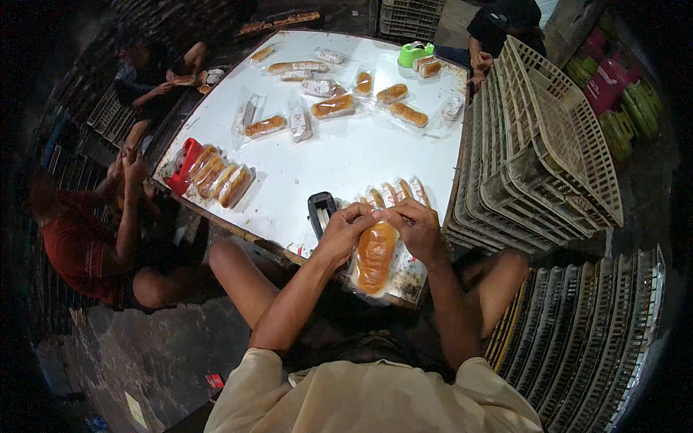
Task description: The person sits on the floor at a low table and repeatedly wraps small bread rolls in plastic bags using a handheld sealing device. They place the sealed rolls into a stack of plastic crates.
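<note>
My left hand (346, 230) and my right hand (417, 226) pinch the top end of a clear plastic bag, their fingertips meeting. Inside the bag is a golden-brown bread loaf (376, 258), which hangs below the fingers over the near edge of the white table (346, 151). A black tape dispenser (321, 212) stands just left of my left hand. Several wrapped bread rolls (405, 189) stand in a row just beyond my hands, partly hidden by them.
Bagged rolls (325, 107) lie scattered across the table's far half. A red tape dispenser (185, 165) and bagged rolls (222, 176) are at the left corner, a green dispenser (414, 53) at the far right. Plastic crates (503, 162) are stacked at the right. Other people sit around the table.
</note>
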{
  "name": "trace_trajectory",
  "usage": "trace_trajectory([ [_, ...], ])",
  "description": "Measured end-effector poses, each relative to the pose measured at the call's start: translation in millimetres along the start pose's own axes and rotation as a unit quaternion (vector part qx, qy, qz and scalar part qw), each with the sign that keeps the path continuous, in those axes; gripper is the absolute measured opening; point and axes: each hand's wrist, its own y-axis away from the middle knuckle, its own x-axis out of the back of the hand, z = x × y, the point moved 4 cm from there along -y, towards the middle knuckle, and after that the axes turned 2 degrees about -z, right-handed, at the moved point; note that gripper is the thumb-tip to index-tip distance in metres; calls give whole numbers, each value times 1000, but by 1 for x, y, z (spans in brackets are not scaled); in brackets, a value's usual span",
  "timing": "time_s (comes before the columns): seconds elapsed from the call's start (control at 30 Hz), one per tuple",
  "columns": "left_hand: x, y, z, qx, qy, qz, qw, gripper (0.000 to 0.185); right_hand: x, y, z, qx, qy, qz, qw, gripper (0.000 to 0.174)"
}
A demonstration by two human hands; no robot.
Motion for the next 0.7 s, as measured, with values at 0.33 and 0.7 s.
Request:
trace_trajectory([
  [0.33, 8, 11, 21, -332, -286, 116, 891, 10, -81, 44, 44, -360, -395, -53, 843, 47],
  [0.7, 32, 19, 54, -202, -299, -30, 932, 57, -111, 27, 47, -356, -407, -55, 839, 64],
])
